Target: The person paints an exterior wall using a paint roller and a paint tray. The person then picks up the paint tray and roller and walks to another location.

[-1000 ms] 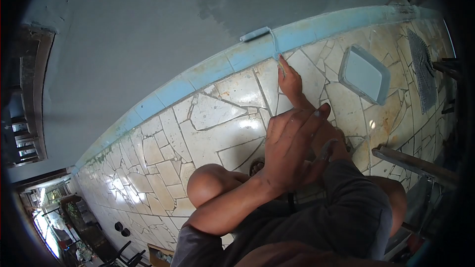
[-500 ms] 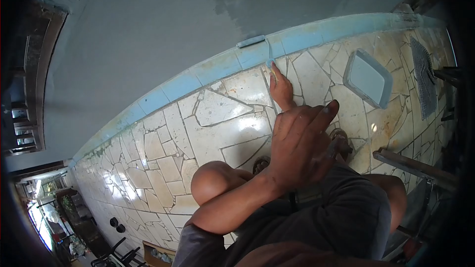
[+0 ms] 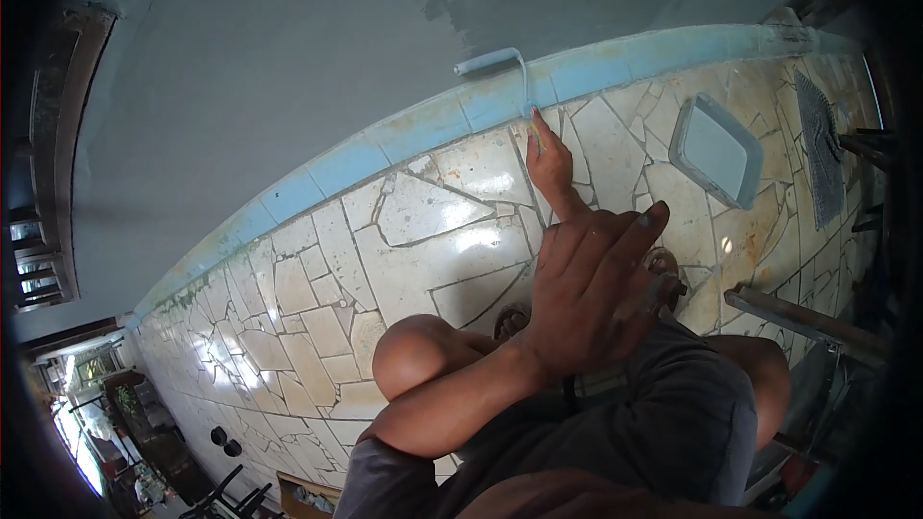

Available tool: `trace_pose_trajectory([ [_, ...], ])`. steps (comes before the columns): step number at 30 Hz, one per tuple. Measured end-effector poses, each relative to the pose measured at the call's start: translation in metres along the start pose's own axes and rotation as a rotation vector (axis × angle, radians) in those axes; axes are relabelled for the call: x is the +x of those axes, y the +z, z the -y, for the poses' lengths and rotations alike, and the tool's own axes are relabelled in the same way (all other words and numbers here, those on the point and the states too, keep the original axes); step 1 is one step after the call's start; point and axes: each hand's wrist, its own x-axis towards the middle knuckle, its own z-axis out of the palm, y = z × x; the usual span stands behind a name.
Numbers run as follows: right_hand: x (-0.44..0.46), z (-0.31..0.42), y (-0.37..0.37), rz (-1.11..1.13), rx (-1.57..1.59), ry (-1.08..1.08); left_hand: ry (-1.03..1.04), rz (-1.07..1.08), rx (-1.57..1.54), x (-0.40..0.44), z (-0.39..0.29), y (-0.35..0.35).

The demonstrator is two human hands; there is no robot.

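My right hand (image 3: 550, 161) is closed round the handle of a paint roller (image 3: 487, 61). The roller's sleeve lies against the grey wall (image 3: 269, 67), just above the light blue tile border (image 3: 413, 131). Large in the foreground, my left hand (image 3: 601, 279) is held over my right forearm, its thumb apart from the fingers and no object visible in it. Part of its palm side is hidden. A tray of pale grey paint (image 3: 713, 152) rests on the stone floor to the right of my right hand.
Irregular stone tiles (image 3: 423, 216) cover the floor. A grey ridged mat (image 3: 819, 149) lies beyond the tray. At the lower right is a metal bar (image 3: 798, 317). My knees and sandalled feet are below. A barred window (image 3: 43, 163) and household clutter (image 3: 144, 423) are at the left.
The roller first moved slightly down to the border's edge, then back up the wall and a little left. My left hand has shifted slightly right in view.
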Motion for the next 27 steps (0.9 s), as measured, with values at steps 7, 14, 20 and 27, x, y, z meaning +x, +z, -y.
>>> trace_pose_trajectory([
  [7,-0.018,-0.017,0.006,0.088,-0.095,0.038,0.006,-0.009,0.011,0.000,-0.004,-0.007],
  [14,-0.006,-0.010,0.001,0.037,-0.018,0.024,0.015,-0.005,0.000,-0.001,-0.003,-0.008],
  [20,-0.017,-0.020,0.010,0.018,-0.038,-0.004,0.038,-0.013,0.010,-0.001,-0.006,-0.005],
  [27,0.014,0.021,-0.007,-0.117,0.045,-0.123,0.038,-0.022,-0.020,-0.002,-0.008,-0.004],
])
